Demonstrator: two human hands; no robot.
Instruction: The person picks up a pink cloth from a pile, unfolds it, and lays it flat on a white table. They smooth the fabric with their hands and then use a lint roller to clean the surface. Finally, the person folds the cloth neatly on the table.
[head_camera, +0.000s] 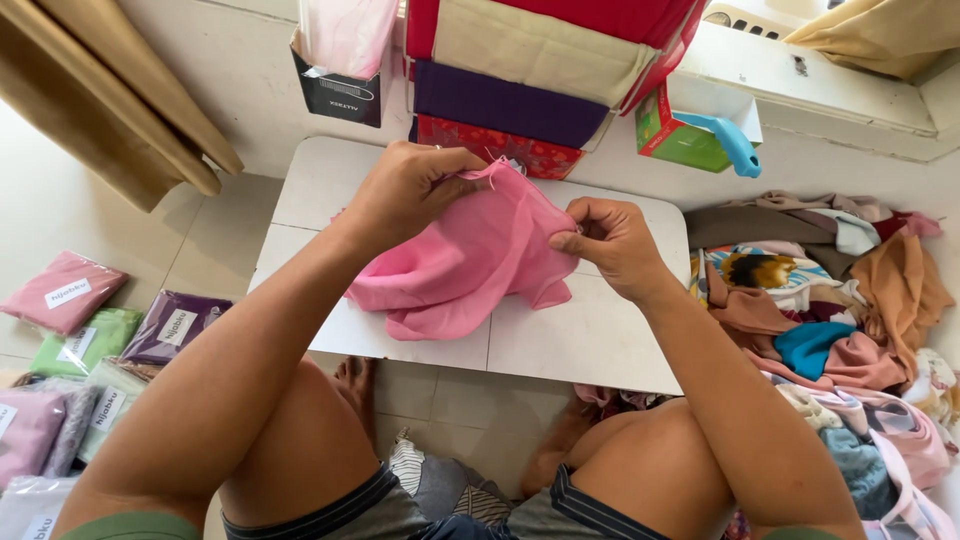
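A thin pink cloth (455, 265) lies bunched on a low white folding table (590, 340). My left hand (405, 190) pinches its upper edge near the corner and lifts it off the table. My right hand (610, 240) grips the cloth's right edge between thumb and fingers. The fabric is stretched between both hands, and its lower part rests on the tabletop. My forearms reach in from the bottom of the view, over my knees.
A heap of mixed cloths (820, 300) lies on the floor at right. Bagged folded cloths (90, 340) with white labels lie at left. Stacked red, cream and purple fabric boxes (520, 80) stand behind the table, beside a green box (680, 135) and a dark carton (340, 90).
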